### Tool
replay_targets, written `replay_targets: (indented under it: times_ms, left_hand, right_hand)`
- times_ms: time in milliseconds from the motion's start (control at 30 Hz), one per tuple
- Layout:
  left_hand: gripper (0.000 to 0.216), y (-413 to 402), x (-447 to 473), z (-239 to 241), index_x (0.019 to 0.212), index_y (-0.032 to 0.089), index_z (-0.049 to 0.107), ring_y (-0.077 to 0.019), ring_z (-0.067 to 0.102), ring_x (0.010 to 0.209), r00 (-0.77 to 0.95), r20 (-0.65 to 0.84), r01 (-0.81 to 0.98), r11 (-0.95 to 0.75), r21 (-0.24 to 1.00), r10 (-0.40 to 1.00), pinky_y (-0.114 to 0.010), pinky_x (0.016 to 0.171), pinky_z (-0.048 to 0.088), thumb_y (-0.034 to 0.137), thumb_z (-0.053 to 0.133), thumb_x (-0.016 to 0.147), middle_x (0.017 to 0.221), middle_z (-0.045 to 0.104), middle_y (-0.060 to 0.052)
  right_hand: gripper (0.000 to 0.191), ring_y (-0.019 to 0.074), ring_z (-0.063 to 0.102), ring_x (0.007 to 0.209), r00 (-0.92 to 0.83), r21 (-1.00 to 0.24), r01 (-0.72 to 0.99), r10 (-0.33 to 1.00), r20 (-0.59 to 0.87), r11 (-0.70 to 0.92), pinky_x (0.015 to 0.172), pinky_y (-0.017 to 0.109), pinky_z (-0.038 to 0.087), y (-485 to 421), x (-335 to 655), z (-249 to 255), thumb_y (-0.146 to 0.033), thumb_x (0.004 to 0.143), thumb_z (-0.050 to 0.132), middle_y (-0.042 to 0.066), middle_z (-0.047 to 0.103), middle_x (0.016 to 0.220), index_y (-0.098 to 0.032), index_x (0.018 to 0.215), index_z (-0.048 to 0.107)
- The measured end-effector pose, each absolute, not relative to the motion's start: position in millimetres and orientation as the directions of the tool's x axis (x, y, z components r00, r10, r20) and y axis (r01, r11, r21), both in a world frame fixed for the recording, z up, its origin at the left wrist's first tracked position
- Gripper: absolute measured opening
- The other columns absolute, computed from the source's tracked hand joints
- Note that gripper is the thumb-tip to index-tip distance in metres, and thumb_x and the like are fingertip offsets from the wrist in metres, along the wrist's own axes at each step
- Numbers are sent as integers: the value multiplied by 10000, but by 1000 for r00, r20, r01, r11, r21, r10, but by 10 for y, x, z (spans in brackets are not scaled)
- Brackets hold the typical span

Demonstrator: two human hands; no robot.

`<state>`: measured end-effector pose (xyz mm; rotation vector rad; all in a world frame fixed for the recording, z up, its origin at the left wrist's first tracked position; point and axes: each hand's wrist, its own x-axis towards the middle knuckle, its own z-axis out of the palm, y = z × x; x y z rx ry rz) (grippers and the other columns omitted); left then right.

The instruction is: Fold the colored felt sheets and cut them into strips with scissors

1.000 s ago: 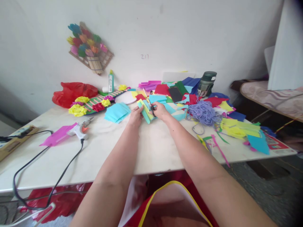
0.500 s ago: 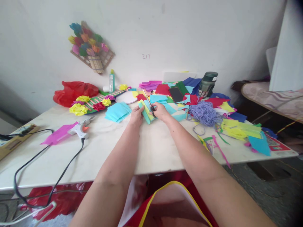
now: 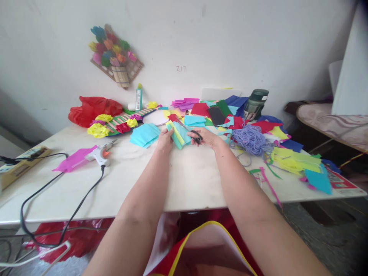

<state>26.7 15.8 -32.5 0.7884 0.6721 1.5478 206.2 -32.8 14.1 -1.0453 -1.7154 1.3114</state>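
Observation:
My left hand (image 3: 166, 139) pinches the left edge of a folded blue and yellow piece of crepe paper (image 3: 177, 135) just above the table. In my right hand (image 3: 202, 137) is a pair of scissors (image 3: 196, 136), with fingers around the dark handles and blades pointing up and left over the paper. Whether the blades touch the paper I cannot tell. Left of my left hand lies a stack of light blue paper sheets (image 3: 145, 135). Behind the scissors sits another light blue stack (image 3: 194, 120).
A hot glue gun (image 3: 99, 155) with a black cord rests on pink paper at left, near a power strip (image 3: 24, 168). Purple yarn (image 3: 250, 138), a dark bottle (image 3: 257, 104) and paper scraps cover the right side. A flower-decorated panel (image 3: 120, 124) lies behind.
My right hand and the scissors have moved right, away from my left hand, and more of the blue paper shows. The whole view has shifted slightly.

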Motion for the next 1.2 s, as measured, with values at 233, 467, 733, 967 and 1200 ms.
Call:
replay_targets:
  times_ms: [233,467,733,967,1200]
  left_hand:
    - [72,139,272,-293,723,155,636,-131,645,663,-79,87,-622,-117,774,993,-266,757,522,124,687,682,705,689,-17]
    - [73,147,265,-298,741,156,638,-137,654,714,-106,68,-626,-119,770,992,-254,758,515,115,672,692,709,689,-20]
    - [77,171,269,-307,747,161,637,-129,648,707,-104,82,-620,-129,774,991,-246,754,509,117,670,693,717,687,-12]
    - [72,183,266,-313,747,160,632,-124,633,630,-91,46,-603,-92,793,995,-249,700,523,111,656,700,679,675,-7]
    - [78,170,282,-282,739,162,620,-122,626,612,-108,-4,-606,-62,793,994,-250,681,527,86,617,722,665,663,-3]
  right_hand:
    - [398,89,508,351,-481,-971,228,876,-45,75,295,164,280,-421,2239,236,-514,762,598,20,607,493,-118,799,592]
    - [357,112,501,352,-541,-968,249,833,-118,25,328,201,356,-434,2350,269,-480,777,570,13,600,479,-127,803,617]
    - [321,117,508,340,-550,-952,304,813,-190,-17,313,195,336,-394,2382,236,-427,795,544,22,596,473,-114,801,614]
    - [341,110,513,345,-514,-943,332,835,-197,-18,325,194,361,-410,2337,248,-445,780,576,17,598,483,-110,836,609]
    - [349,87,506,335,-499,-938,341,857,-126,61,297,164,302,-447,2239,281,-471,781,583,5,593,469,-122,790,601]
